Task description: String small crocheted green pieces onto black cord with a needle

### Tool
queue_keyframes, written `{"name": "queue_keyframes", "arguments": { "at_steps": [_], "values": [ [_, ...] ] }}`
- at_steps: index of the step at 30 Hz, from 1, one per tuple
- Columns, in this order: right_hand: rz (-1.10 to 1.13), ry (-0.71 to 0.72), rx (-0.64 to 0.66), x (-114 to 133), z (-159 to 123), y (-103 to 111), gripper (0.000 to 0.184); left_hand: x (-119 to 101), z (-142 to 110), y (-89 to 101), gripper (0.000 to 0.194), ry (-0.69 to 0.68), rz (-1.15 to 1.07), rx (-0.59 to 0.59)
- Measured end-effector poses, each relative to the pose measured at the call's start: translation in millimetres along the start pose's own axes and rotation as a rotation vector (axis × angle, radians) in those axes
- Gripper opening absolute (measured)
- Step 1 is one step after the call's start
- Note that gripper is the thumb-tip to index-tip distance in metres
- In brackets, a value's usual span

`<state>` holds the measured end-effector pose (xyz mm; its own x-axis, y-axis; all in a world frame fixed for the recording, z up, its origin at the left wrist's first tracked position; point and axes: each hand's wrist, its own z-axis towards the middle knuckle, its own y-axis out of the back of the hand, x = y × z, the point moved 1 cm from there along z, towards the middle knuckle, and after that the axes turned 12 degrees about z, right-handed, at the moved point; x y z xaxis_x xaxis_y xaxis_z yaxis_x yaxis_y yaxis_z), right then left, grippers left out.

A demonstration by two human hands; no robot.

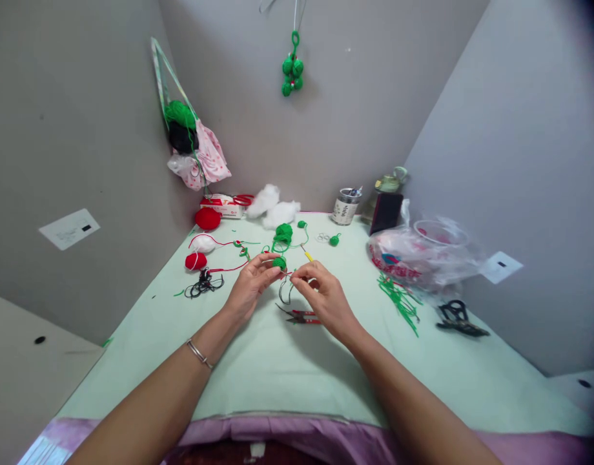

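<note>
My left hand (pixel 252 284) pinches a small green crocheted ball (pixel 279 263) between thumb and fingers, above the middle of the table. Close on its right, my right hand (pixel 321 294) is closed at the fingertips on a thin red strand by the ball; whether a needle is there too is too small to tell. Dark thread (pixel 285 292) hangs below the ball. Red-handled thread snips (pixel 303 317) lie under my right hand. A crochet hook with a yellow handle (pixel 308 255) lies just beyond it.
Green yarn (pixel 283 234), white stuffing (pixel 280 213) and another green ball (pixel 334 240) lie behind my hands. Red yarn (pixel 196 261) and black cord (pixel 203 284) are at left. A plastic bag (pixel 423 255), green strips (pixel 398 300) and a black hair clip (pixel 460 319) sit at right.
</note>
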<state>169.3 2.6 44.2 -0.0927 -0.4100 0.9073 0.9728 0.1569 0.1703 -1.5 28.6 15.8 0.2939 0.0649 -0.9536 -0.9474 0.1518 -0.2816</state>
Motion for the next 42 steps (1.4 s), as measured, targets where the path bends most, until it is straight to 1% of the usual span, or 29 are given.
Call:
{"name": "queue_keyframes", "arguments": {
  "at_steps": [4,14,21,28,32,36,39,42],
  "values": [
    [-0.052,0.029,-0.047,-5,3,2,0.014,0,-1,-0.5,0.033,-0.001,-0.008,0.012],
    [-0.025,-0.020,-0.034,-12,2,0,0.014,-2,-2,-2.7,0.032,0.005,-0.006,0.000],
    [0.091,-0.100,-0.042,-12,2,-5,0.015,0,-4,-4.0,0.030,0.036,-0.008,0.019],
    [0.243,-0.188,-0.058,-21,6,-8,0.020,3,-7,-8.0,0.023,0.046,0.012,0.027],
    [0.309,-0.232,-0.066,-23,7,-9,0.022,4,-9,-10.5,0.025,0.000,0.082,0.006],
    [0.352,-0.264,-0.064,-22,8,-9,0.024,9,-6,-8.3,0.024,-0.094,0.205,-0.047],
    [0.338,-0.242,-0.058,-22,8,-8,0.022,12,-4,-6.7,0.023,-0.146,0.294,-0.058],
    [0.255,-0.198,-0.059,-23,6,-8,0.016,14,-5,-7.5,0.020,-0.168,0.361,-0.037]
  ]
}}
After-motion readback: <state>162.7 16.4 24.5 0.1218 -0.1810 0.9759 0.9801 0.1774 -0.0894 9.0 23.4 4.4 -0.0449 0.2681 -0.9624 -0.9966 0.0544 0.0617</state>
